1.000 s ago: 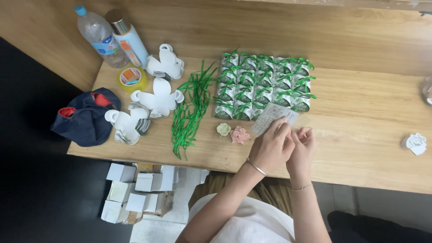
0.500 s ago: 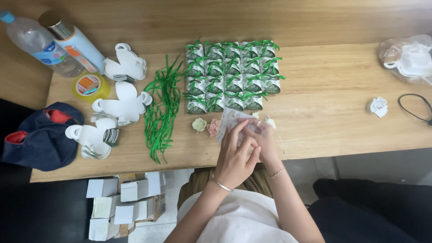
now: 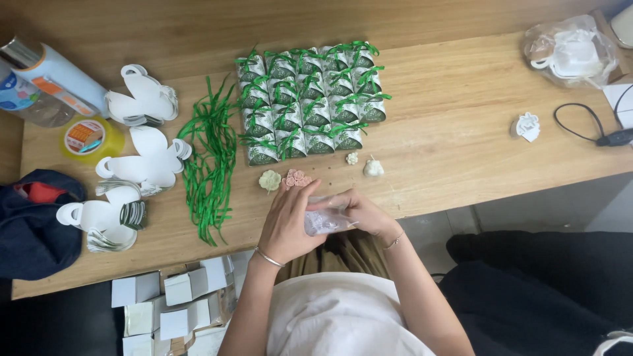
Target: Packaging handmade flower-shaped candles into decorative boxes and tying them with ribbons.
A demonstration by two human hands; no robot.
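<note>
Left hand (image 3: 285, 224) curled w/ fingers bent, clasping small clear plastic bag (image 3: 324, 221) at the table's near edge (image 3: 461, 191). Right hand (image 3: 359, 209) pinches bag from other side, fingertips pressed together on it. Bag contents too crumpled to make out. Cream flower (image 3: 269, 180) & pink flower (image 3: 297, 178) just beyond the knuckles; green ribbons (image 3: 210, 165) further left. Bare wood to the right, up to black cable (image 3: 587, 128), cut off at frame edge.

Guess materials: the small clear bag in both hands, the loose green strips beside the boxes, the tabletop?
Small clear bag: thin plastic film, probably; see-through, crinkled, glinting between left hand and right hand. Loose green strips: likely satin or plastic ribbon; flat, limp, curling. Tabletop: light wood or wood-look laminate, matte; visible grain lines.
</note>
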